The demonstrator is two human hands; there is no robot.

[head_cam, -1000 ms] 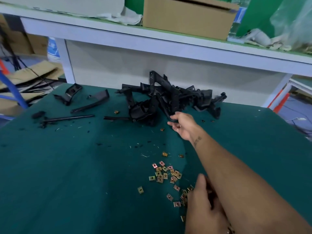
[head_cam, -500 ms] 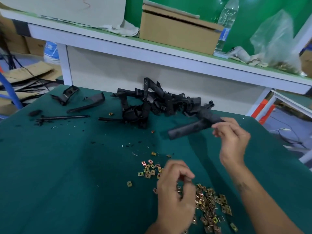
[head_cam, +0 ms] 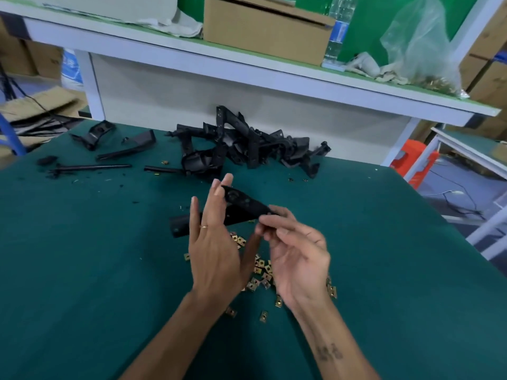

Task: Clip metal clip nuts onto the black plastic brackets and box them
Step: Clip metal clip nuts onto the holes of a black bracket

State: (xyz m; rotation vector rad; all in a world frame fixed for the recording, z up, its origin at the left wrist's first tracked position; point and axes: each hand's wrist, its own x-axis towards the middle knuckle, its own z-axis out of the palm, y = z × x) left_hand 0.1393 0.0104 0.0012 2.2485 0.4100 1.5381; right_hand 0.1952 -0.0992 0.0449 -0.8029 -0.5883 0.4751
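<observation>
We now hold one long black plastic bracket [head_cam: 241, 208] between both hands, up from the pile: right hand [head_cam: 297, 256] fingertips pinch its end, left hand [head_cam: 216, 242] fingers straight against it; gold metal clip nuts [head_cam: 260, 272] too many to count.

A white shelf [head_cam: 247, 69] with a green top runs across the upper frame. On it, at upper centre, sits a closed cardboard box [head_cam: 263, 28]; just right of the box stands a clear plastic bottle [head_cam: 338, 31]. A crumpled cloth [head_cam: 367, 65] lies right of the bottle, beside a clear plastic bag [head_cam: 422, 48]. A pale sheet [head_cam: 115, 6] lies at upper left. An orange stool [head_cam: 413, 163] stands at right, on the floor.
</observation>
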